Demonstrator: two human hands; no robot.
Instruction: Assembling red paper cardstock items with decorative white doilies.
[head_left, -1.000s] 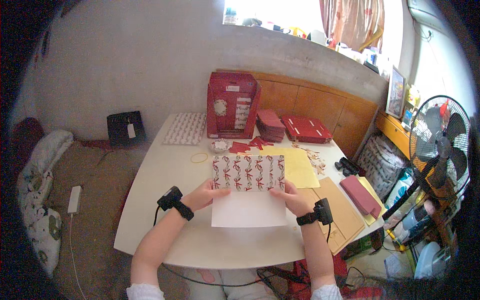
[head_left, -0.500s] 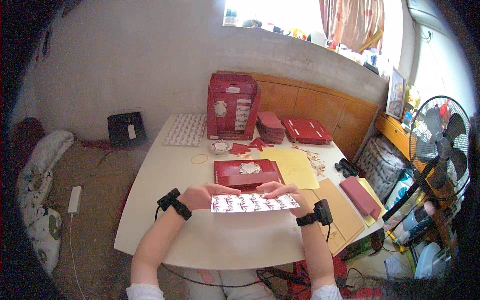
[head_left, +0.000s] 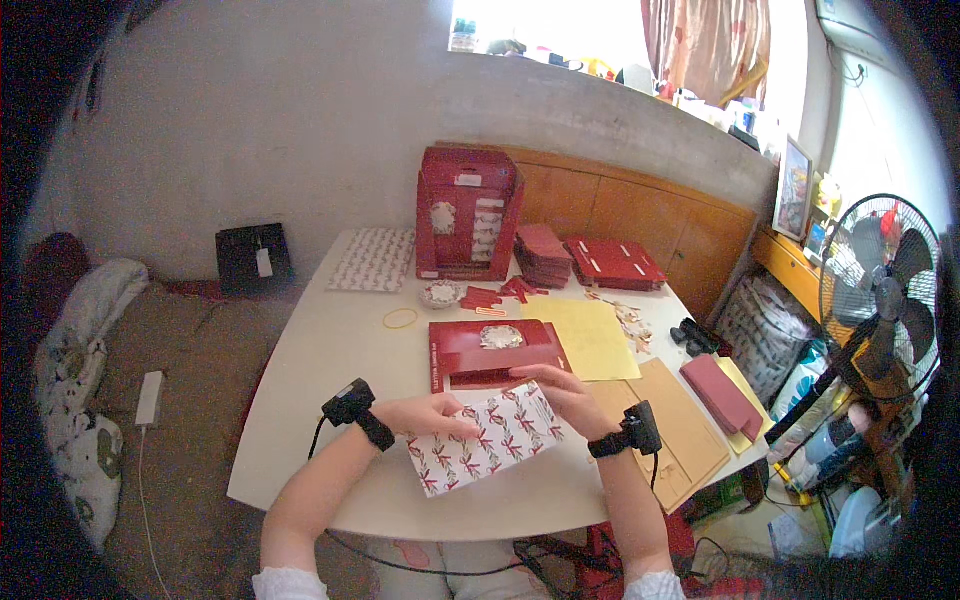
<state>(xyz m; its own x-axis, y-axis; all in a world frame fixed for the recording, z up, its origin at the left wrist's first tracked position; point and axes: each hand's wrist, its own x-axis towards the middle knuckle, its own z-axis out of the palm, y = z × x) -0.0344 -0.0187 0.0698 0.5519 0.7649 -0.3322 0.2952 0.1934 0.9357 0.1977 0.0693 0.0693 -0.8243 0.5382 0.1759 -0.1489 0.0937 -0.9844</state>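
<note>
Over the near half of the white table [head_left: 300,420] I hold a white rectangular card [head_left: 485,445] with rows of red and dark sprigs, tilted up to the right. My left hand [head_left: 430,412] is closed on its left part, thumb on the patterned face. At its upper right edge is my right hand [head_left: 565,400], fingers stretched out; whether it touches the card is unclear. Just beyond lies a dark red folder [head_left: 470,340] with a white ornate label and an open pocket slot. Both wrists wear black straps with small boxes.
A dark red display box [head_left: 465,215] stands at the back, beside red stacks [head_left: 610,262] and patterned sheets [head_left: 370,260]. A small bowl [head_left: 441,293], yellow paper [head_left: 585,335], tan card sheets [head_left: 675,425] and a maroon folder [head_left: 720,395] surround the work. A fan [head_left: 880,290] stands right.
The card has turned from nearly level and foreshortened to show its patterned face, its left end lower. My left thumb now lies on it; my right hand has shifted to its upper right edge.
</note>
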